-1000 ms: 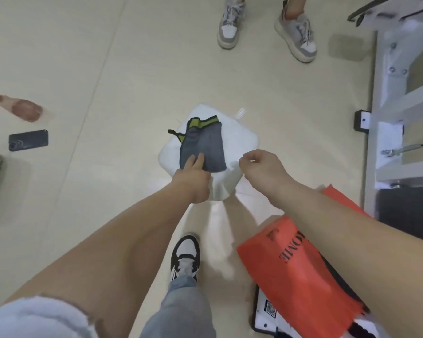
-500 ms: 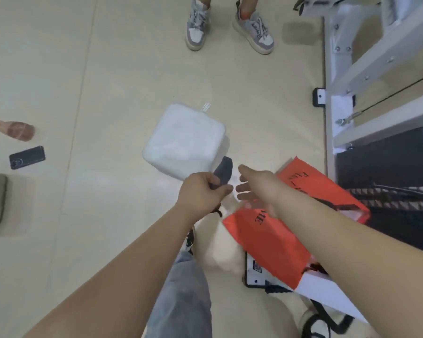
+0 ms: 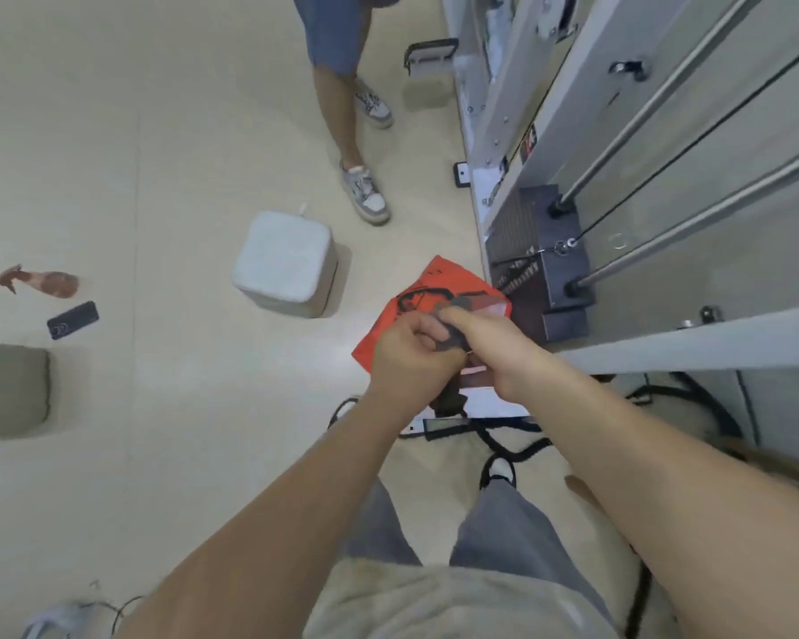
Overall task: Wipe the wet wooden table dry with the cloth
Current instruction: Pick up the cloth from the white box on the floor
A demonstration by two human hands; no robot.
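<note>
Head view
- Left hand (image 3: 411, 362): it is reaching out over the orange bag, fingers curled into a fist round one end of the cloth and gripping it.
- Right hand (image 3: 494, 348): it is meeting the left hand knuckle to knuckle, with thumb and fingers pinching the other end of the cloth.
- Cloth (image 3: 449, 339): dark grey and bunched, it is being held in the air between the two hands. A dark end is dangling beneath them. It is touching neither the floor nor the white cube.
- White cube (image 3: 282, 262): this rounded block is sitting on the floor (image 3: 181, 200), well to the left of the hands, with its top bare.
- Orange bag (image 3: 402, 315): it is lying on the floor directly under the hands, with a black print showing on it. Its far corner is reaching toward the machine's base.
- Floor, left edge: a dark phone (image 3: 73, 320) is lying flat, with a reddish-brown object (image 3: 51, 283) just beyond it and a grey padded block (image 3: 8, 389) nearer.
- Second person: they are standing beyond the cube. One grey sneaker (image 3: 365, 198) is planted near the cube's far right corner.
- Machine frame (image 3: 550, 85): white, with steel rods, it is running along the right side. Its black weight stack (image 3: 538, 251) is sitting just beside the bag.
- Near edge: black cables (image 3: 503, 442) are trailing on the floor beside the wearer's shoe (image 3: 499, 472) and grey trousers (image 3: 503, 532).
</note>
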